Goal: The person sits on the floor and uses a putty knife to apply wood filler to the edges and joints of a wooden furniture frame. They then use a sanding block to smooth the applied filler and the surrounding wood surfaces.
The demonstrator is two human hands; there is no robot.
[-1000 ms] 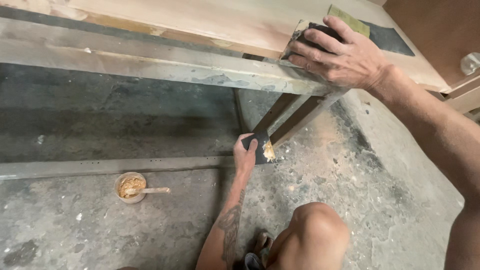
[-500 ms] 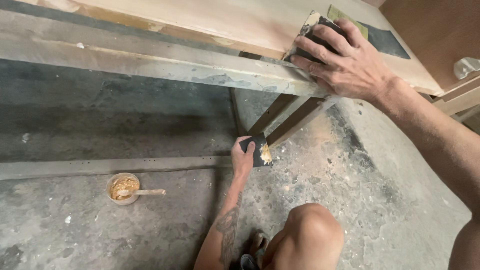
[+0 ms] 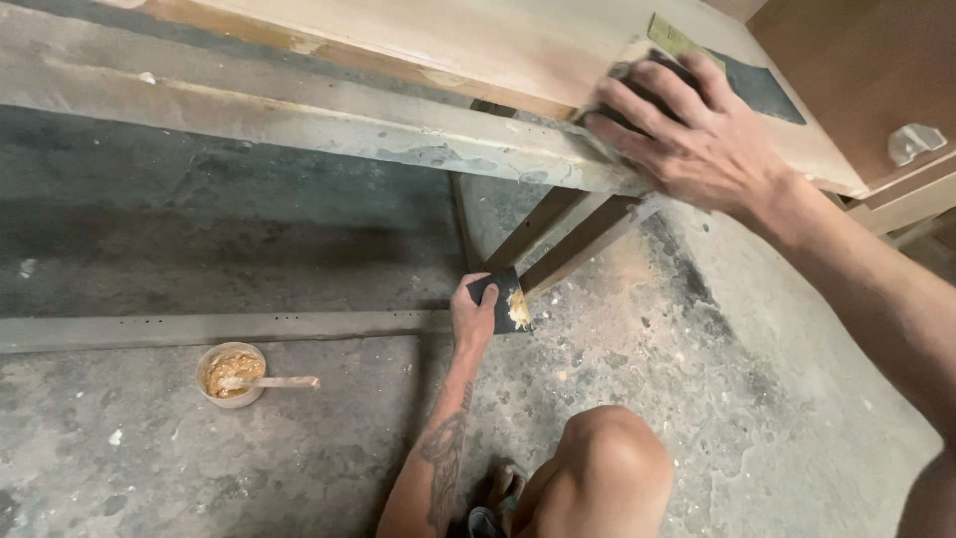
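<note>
Left hand (image 3: 476, 314) gripping dark scraper (image 3: 503, 300) — putty-tipped

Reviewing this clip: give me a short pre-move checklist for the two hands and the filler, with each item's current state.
1. Left hand grips the dark scraper: ok.
2. Filler on the scraper: ok, a tan dab sits at its edge.
3. Right hand flat on the dark pad on the tabletop: ok.
4. Cup of filler upright on the floor, stick resting in it: ok.
5. Cup within the left hand's reach: cannot tell; it stands apart, off to the left.
6. Scraper touching the table leg: cannot tell; it is held close beside the leg's foot.
</note>
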